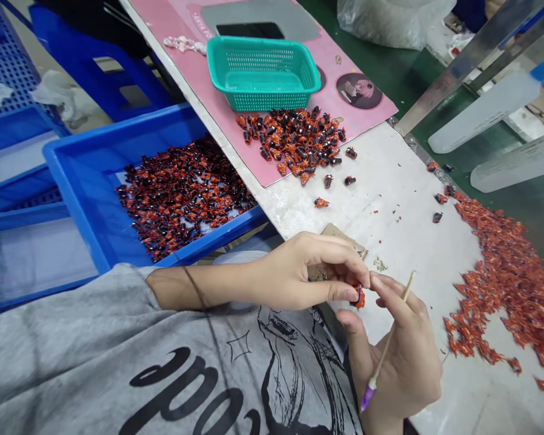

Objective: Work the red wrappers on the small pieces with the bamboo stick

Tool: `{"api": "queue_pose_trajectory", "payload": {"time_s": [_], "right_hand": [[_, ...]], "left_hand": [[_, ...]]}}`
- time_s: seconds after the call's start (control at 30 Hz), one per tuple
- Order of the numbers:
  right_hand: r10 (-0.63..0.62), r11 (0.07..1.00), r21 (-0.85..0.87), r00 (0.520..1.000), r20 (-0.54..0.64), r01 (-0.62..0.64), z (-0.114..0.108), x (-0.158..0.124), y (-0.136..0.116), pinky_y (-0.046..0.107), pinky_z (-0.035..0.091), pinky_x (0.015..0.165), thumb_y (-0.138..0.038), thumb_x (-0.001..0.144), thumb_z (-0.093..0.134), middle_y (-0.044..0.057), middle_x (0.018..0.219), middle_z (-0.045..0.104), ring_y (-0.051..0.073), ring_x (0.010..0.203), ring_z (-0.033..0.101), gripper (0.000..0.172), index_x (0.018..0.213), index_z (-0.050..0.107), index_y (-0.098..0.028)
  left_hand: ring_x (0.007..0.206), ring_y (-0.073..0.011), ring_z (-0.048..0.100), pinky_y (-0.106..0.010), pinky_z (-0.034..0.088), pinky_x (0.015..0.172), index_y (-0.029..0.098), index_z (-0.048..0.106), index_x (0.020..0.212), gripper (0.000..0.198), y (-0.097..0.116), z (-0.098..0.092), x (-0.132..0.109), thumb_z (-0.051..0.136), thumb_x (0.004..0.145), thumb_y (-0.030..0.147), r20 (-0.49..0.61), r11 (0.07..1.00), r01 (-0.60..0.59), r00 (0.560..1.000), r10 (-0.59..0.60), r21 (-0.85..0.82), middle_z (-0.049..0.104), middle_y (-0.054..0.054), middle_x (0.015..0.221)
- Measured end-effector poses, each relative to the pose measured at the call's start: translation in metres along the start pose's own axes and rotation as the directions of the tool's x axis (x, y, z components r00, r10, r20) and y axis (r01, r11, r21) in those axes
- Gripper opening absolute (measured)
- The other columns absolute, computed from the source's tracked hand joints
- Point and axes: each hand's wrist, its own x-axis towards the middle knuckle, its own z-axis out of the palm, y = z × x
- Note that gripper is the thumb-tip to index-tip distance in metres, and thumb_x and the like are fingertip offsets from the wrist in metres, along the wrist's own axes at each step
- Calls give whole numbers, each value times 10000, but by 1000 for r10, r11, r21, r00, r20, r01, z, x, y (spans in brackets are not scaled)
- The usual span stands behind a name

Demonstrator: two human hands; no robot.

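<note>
- Your left hand [299, 275] pinches a small dark piece with orange-red wisps [357, 297]. Thumb and forefinger are together, clamped on it, and the piece sits right at their tips, with its orange part poking out below them.
- Your right hand [401, 356] is just beside it, its fingers curled around a thin wooden stick [387, 347] with a purple end. The stick's tip points up, away from the piece.
- Your right fingertips [377, 283] are close to the piece, but you can't tell whether they touch it.
- Under your left hand, a scrap of brown cardboard [342, 235] lies on the white tabletop [403, 205].
- To your right, a loose spread of orange-red scraps [508, 278] covers the tabletop.
- Ahead, a heap of similar dark pieces [294, 142] sits on a pink printed mat [367, 118], just below a teal plastic basket [263, 72].
- To your left, a blue plastic crate [95, 163] holds many more pieces [185, 199].
</note>
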Motion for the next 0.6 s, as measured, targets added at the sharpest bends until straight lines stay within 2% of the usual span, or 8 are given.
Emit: {"api": "queue_pose_trajectory", "payload": {"time_s": [0.07,0.13,0.23,0.37,0.47,0.6], "right_hand": [[-2,1000,31,997,-76,4,6,-3,-1,366,631,792,-181,840,796,99,1059,722,235,993,709,442,1251,633,-157],[22,997,79,992,-126,-12,11,-5,-2,354,635,744,-78,816,787,80,1015,725,221,930,715,446,1230,655,-177],[33,996,83,980,-195,-17,17,-6,-4,313,620,680,1,825,731,62,952,724,184,844,705,348,1126,692,-170],[-48,999,-14,962,-267,46,20,-2,-6,297,591,654,-19,853,705,59,881,702,166,793,678,198,1007,707,-143],[-48,999,-16,964,-261,46,20,2,-8,305,582,702,14,819,726,46,871,696,156,790,676,199,962,713,-123],[-49,998,14,975,-215,53,17,3,-6,318,577,712,55,770,742,43,893,690,166,808,674,276,973,718,-131]], "left_hand": [[803,-135,707,-210,571,732,113,705,866,16,-2,3,-1,713,853,118,-37,996,39,998,-42,-80,728,-72,865],[783,-135,707,-211,573,716,118,697,844,31,-5,6,-2,715,840,95,-69,991,36,997,-46,-131,724,-62,843],[737,-132,694,-216,570,696,124,685,795,66,-8,12,-2,721,825,77,-129,992,-30,991,15,-119,714,-51,793],[718,-123,675,-204,567,684,125,667,759,120,-9,17,-3,691,807,18,-196,992,-111,976,97,-67,706,-45,757],[726,-116,674,-196,565,697,127,667,757,189,-8,18,-5,637,768,-59,-231,989,-145,964,135,-29,710,-41,754],[729,-122,682,-204,566,693,137,666,737,151,-10,20,-6,647,796,-1,-242,992,-115,965,100,-48,713,-47,756]]}}
